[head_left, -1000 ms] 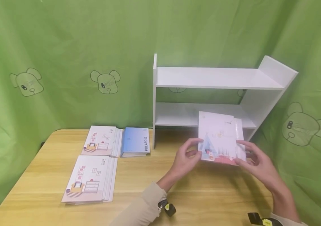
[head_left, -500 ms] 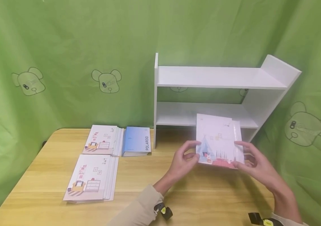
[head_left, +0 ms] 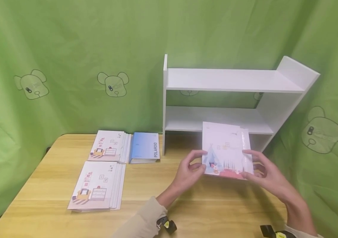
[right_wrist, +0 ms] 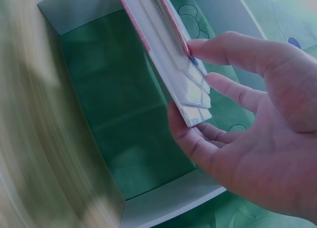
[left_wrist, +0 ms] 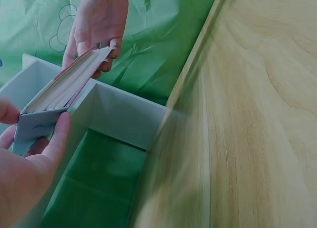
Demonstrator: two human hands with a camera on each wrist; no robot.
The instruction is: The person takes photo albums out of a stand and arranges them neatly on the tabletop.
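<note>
Now booklets (head_left: 223,150) between both hands (head_left: 229,172)

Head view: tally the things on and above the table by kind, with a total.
Stacks of illustrated booklets: 3 (far stack, near stack, and the stack that the left hand and right hand hold)
Blue albums: 1
White shelf units: 1
Total: 5

A pale wooden tabletop (head_left: 145,195) carries two fanned stacks of booklets (head_left: 97,185) (head_left: 111,146) at the left, a blue album (head_left: 144,152) just beside the farther stack, and a white two-tier shelf (head_left: 231,81) at the back right.
</note>
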